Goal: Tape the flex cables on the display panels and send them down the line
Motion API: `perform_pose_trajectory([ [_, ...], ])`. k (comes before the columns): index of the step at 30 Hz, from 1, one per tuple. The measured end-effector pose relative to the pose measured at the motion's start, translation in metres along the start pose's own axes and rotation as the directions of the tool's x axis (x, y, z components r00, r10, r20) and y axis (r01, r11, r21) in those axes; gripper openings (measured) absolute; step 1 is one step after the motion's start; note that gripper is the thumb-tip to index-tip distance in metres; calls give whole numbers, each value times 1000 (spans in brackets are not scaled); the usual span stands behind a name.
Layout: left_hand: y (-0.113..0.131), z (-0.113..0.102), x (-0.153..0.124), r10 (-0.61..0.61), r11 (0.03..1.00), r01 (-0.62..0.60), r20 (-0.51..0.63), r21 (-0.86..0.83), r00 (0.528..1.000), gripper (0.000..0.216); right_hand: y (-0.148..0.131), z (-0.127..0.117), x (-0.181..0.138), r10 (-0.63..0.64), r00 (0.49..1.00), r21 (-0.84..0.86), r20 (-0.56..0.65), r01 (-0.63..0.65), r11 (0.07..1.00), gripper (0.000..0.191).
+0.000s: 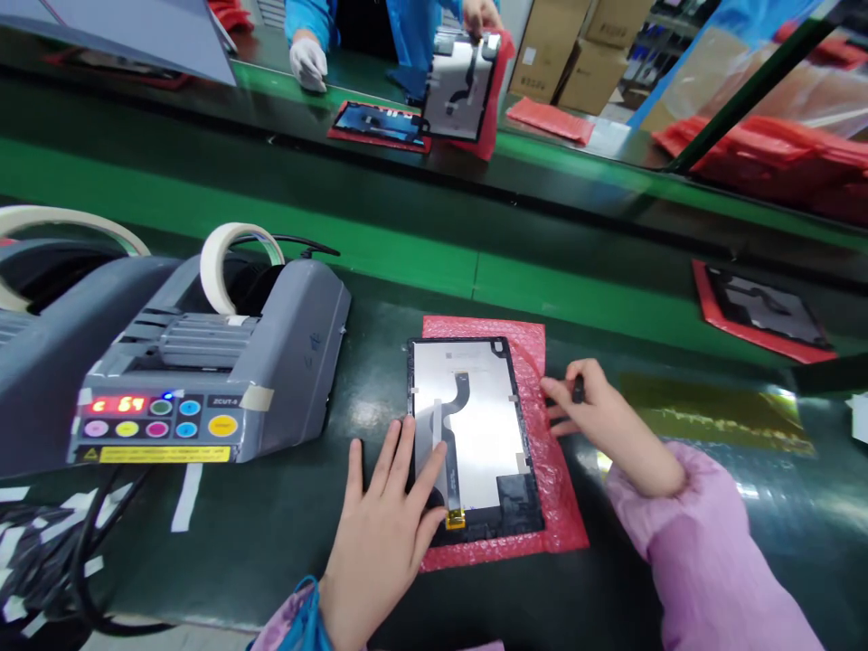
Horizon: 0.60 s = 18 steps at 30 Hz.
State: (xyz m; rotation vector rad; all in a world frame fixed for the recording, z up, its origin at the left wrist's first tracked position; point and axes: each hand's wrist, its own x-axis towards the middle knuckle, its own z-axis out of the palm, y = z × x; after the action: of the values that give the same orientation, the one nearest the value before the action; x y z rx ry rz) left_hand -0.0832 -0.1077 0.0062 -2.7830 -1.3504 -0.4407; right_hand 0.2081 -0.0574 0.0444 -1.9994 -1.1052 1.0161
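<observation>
A tablet display panel (485, 434) lies back side up on a red bubble-wrap bag (566, 506). Its silver backing carries a dark flex cable (452, 461) with a gold end, and a pale strip of tape (438, 423) beside the cable. My left hand (386, 515) rests flat across the panel's lower left edge, fingers spread, the index fingertip near the cable. At the panel's right side, my right hand (583, 398) is closed round a small black pen-like tool (578, 389), mostly hidden by the fingers. Its fingertips are at the bag's right edge.
A grey tape dispenser (291, 353) stands left, another beside it. Cut tape pieces and a cable (85, 561) lie below. Amber film (719, 414) lies right; another panel (766, 303) sits on red wrap beyond. Across the bench, a co-worker's hand (481, 16) holds a panel (461, 86).
</observation>
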Motion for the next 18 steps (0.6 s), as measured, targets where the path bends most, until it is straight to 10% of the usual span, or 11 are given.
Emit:
perform_pose_trajectory([
  [9, -11, 5, 4, 45, 997, -38, -102, 68, 994, 58, -10, 49, 2, -344, 934, 181, -96, 356, 917, 38],
  [18, -36, 24, 8, 89, 996, -82, -226, 37, 970, 72, -85, 34, 187, -384, 813, -25, -438, 416, 909, 29],
])
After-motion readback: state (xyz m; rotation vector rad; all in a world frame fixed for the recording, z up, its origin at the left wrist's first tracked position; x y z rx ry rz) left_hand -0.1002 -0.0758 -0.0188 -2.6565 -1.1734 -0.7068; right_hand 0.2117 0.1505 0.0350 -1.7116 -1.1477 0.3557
